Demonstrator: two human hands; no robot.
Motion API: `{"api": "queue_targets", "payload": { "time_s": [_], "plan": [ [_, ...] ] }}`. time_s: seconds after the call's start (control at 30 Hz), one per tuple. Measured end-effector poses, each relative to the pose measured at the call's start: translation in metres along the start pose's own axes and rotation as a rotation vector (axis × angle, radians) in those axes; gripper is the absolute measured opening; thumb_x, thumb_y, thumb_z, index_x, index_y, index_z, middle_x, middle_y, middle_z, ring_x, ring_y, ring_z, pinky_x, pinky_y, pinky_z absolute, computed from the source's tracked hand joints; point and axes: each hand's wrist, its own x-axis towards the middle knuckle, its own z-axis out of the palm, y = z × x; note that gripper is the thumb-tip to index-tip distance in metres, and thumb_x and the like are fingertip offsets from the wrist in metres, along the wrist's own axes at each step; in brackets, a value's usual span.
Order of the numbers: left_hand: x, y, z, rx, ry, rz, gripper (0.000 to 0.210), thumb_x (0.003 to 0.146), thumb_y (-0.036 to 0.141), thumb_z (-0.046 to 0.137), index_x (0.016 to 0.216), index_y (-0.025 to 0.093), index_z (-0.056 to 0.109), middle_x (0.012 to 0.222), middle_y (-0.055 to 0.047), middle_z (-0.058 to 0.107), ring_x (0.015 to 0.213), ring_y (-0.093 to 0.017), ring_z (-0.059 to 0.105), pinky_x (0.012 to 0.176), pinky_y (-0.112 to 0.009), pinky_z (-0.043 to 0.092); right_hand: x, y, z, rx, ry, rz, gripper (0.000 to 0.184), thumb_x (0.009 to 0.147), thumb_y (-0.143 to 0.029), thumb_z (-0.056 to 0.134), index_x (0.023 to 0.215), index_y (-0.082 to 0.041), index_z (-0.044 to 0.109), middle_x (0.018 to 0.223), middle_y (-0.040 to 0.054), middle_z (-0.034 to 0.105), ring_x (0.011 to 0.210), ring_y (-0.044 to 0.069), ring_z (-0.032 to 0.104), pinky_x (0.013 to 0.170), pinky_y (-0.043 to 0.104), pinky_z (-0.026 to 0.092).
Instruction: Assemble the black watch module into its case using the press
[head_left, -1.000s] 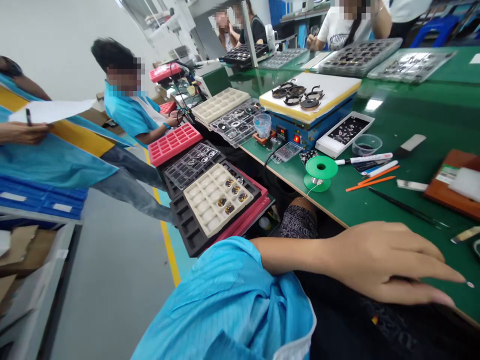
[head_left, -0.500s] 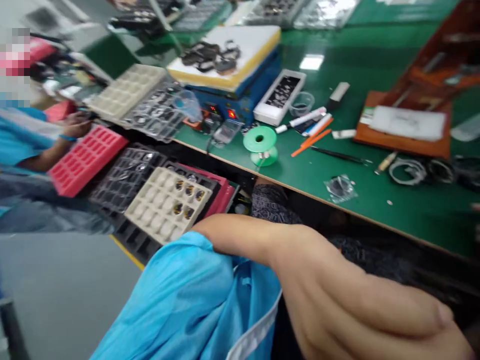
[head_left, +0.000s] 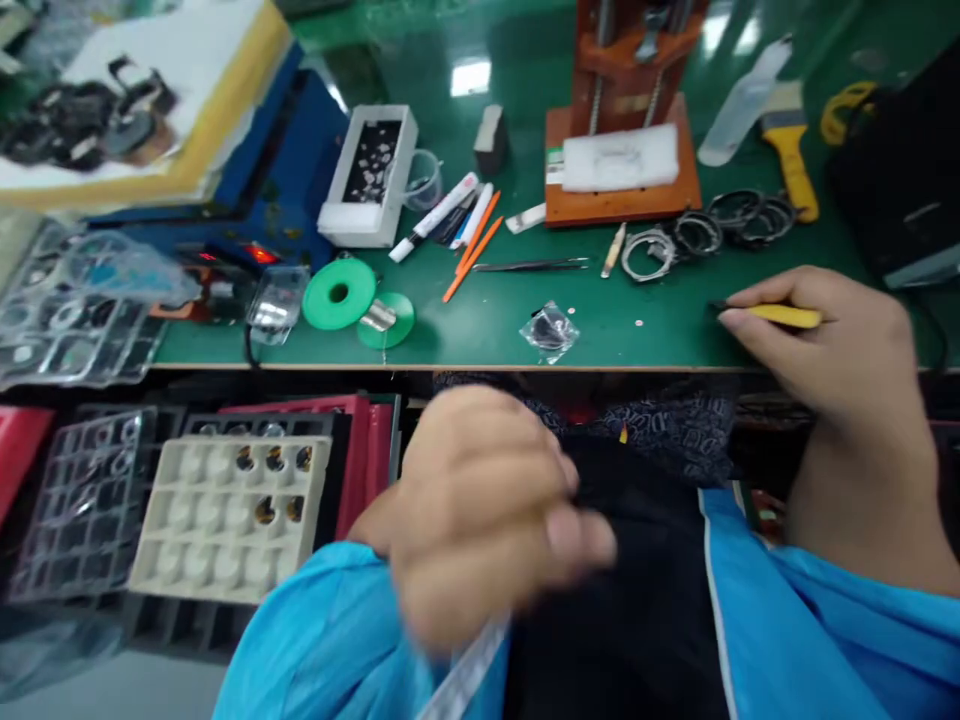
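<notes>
My right hand (head_left: pixel 855 350) is closed in a pinch around a slim yellow-and-black tool (head_left: pixel 787 316). The tool lies just above the green bench (head_left: pixel 465 335), its black end pointing left; its exact kind I cannot make out. In front of my body, off the bench edge, my left hand (head_left: pixel 480 500) is raised, blurred, with curled fingers. Whatever it may hold is hidden. Closest to it on the bench are a small clear bag with a dark part (head_left: pixel 550 330) and a green solder wire spool (head_left: pixel 339 292).
Left below the bench, a cream tray (head_left: pixel 172 510) carries several black-and-gold parts. Tweezers (head_left: pixel 529 265), orange sticks (head_left: pixel 472 260), metal rings (head_left: pixel 649 255), an orange press stand (head_left: pixel 622 208), a brush (head_left: pixel 795 170) and a white box (head_left: pixel 401 170) lie across the bench. A blue heater (head_left: pixel 300 160) stands left.
The view has swung right, bringing my right hand with the yellow tool into sight. My left hand now appears further left and higher in the picture, its fingers more curled.
</notes>
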Motion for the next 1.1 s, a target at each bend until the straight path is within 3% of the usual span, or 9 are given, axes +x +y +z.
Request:
{"api": "queue_targets", "payload": {
  "time_s": [0.03, 0.07, 0.13, 0.23, 0.33, 0.43, 0.57, 0.83, 1.1],
  "plan": [
    [0.012, -0.013, 0.014, -0.030, 0.211, 0.168, 0.027, 0.104, 0.042, 0.077, 0.127, 0.038, 0.062, 0.093, 0.003, 0.079, 0.077, -0.022, 0.073, 0.074, -0.047, 0.068, 0.001, -0.003, 0.001, 0.023, -0.010, -0.025, 0.008, 0.088, -0.037, 0.086, 0.092, -0.030, 0.086, 0.100, 0.0120, 0.088, 0.095, 0.028, 0.083, 0.079, 0.042, 0.058],
    [0.022, -0.025, 0.029, -0.007, 0.283, 0.148, 0.024, 0.105, 0.030, 0.076, 0.125, 0.032, 0.064, 0.101, 0.000, 0.081, 0.088, -0.023, 0.077, 0.081, -0.045, 0.069, 0.002, -0.005, 0.003, 0.033, -0.016, -0.049, 0.009, 0.089, -0.037, 0.085, 0.092, -0.029, 0.085, 0.100, 0.0112, 0.088, 0.096, 0.029, 0.083, 0.081, 0.043, 0.059],
    [0.036, -0.046, 0.053, 0.064, 0.252, 0.068, 0.028, 0.107, 0.026, 0.075, 0.133, 0.026, 0.068, 0.119, -0.007, 0.083, 0.109, -0.026, 0.079, 0.093, -0.045, 0.066, 0.000, -0.010, 0.007, 0.044, -0.007, -0.073, 0.011, 0.092, -0.039, 0.082, 0.096, -0.029, 0.084, 0.102, 0.0095, 0.087, 0.097, 0.031, 0.082, 0.084, 0.045, 0.061],
    [0.040, -0.067, 0.070, 0.196, 0.065, -0.013, 0.053, 0.109, 0.042, 0.077, 0.157, 0.024, 0.065, 0.140, -0.015, 0.077, 0.122, -0.032, 0.074, 0.104, -0.050, 0.061, -0.007, -0.025, 0.020, 0.100, 0.012, -0.074, 0.013, 0.097, -0.039, 0.080, 0.102, -0.027, 0.083, 0.105, 0.0070, 0.087, 0.095, 0.031, 0.082, 0.083, 0.045, 0.063],
    [0.039, -0.076, 0.071, 0.211, -0.049, -0.082, 0.063, 0.107, 0.052, 0.078, 0.162, 0.025, 0.067, 0.144, -0.017, 0.072, 0.127, -0.037, 0.068, 0.110, -0.056, 0.058, -0.014, -0.048, 0.037, 0.219, -0.049, -0.109, 0.015, 0.098, -0.039, 0.082, 0.107, -0.026, 0.082, 0.107, 0.0053, 0.087, 0.094, 0.029, 0.082, 0.083, 0.042, 0.066],
    [0.038, -0.078, 0.067, 0.137, -0.075, -0.105, 0.046, 0.107, 0.049, 0.078, 0.145, 0.023, 0.076, 0.136, -0.017, 0.073, 0.127, -0.036, 0.068, 0.109, -0.056, 0.058, -0.014, -0.066, 0.054, 0.265, -0.145, -0.172, 0.014, 0.101, -0.039, 0.080, 0.108, -0.027, 0.080, 0.111, 0.0059, 0.087, 0.099, 0.031, 0.082, 0.089, 0.044, 0.066],
    [0.036, -0.080, 0.064, 0.118, -0.077, -0.092, 0.030, 0.110, 0.050, 0.075, 0.127, 0.025, 0.076, 0.130, -0.013, 0.076, 0.125, -0.031, 0.070, 0.105, -0.051, 0.060, -0.009, -0.074, 0.068, 0.260, -0.198, -0.235, 0.013, 0.102, -0.037, 0.078, 0.110, -0.026, 0.077, 0.115, 0.0079, 0.087, 0.106, 0.033, 0.082, 0.091, 0.045, 0.063],
    [0.032, -0.076, 0.069, 0.091, 0.028, -0.017, 0.014, 0.114, 0.036, 0.073, 0.118, 0.023, 0.076, 0.121, -0.007, 0.083, 0.115, -0.023, 0.078, 0.099, -0.042, 0.060, -0.012, -0.071, 0.069, 0.245, -0.211, -0.299, 0.012, 0.105, -0.037, 0.076, 0.107, -0.025, 0.073, 0.110, 0.0083, 0.086, 0.103, 0.034, 0.082, 0.087, 0.046, 0.059],
    [0.030, -0.076, 0.073, 0.073, 0.074, 0.024, 0.013, 0.111, 0.032, 0.078, 0.118, 0.021, 0.078, 0.117, -0.007, 0.086, 0.106, -0.022, 0.079, 0.095, -0.041, 0.061, -0.013, -0.071, 0.070, 0.232, -0.190, -0.359, 0.008, 0.108, -0.031, 0.074, 0.104, -0.026, 0.070, 0.106, 0.0083, 0.083, 0.105, 0.033, 0.082, 0.089, 0.047, 0.060]
  ]
}}
